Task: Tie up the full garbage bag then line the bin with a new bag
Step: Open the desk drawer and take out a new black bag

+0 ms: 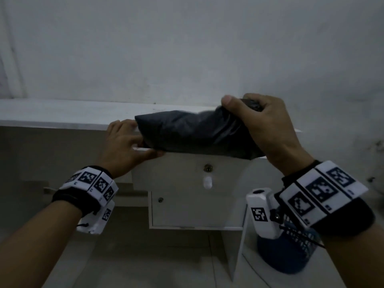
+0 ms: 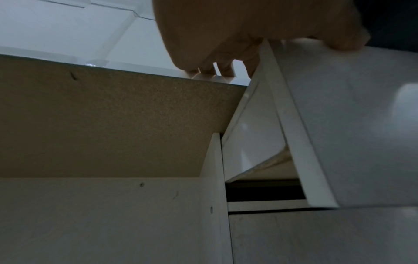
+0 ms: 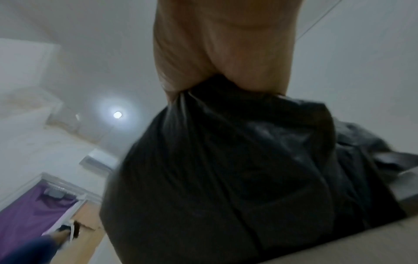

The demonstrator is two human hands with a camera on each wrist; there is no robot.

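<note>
Your right hand (image 1: 264, 129) has its fingers and thumb curled round one bunched end of the folded black bag (image 1: 193, 134), which lies across the top front edge of the open drawer (image 1: 187, 171) just under the desk's (image 1: 62, 115) front edge, likely to draw the fresh liner out. Your left hand (image 1: 122, 142) rests fingers on the drawer's left corner, thumb against its front, seemingly steadying it. The blue bin (image 1: 291, 252) waits below, at right.
</note>
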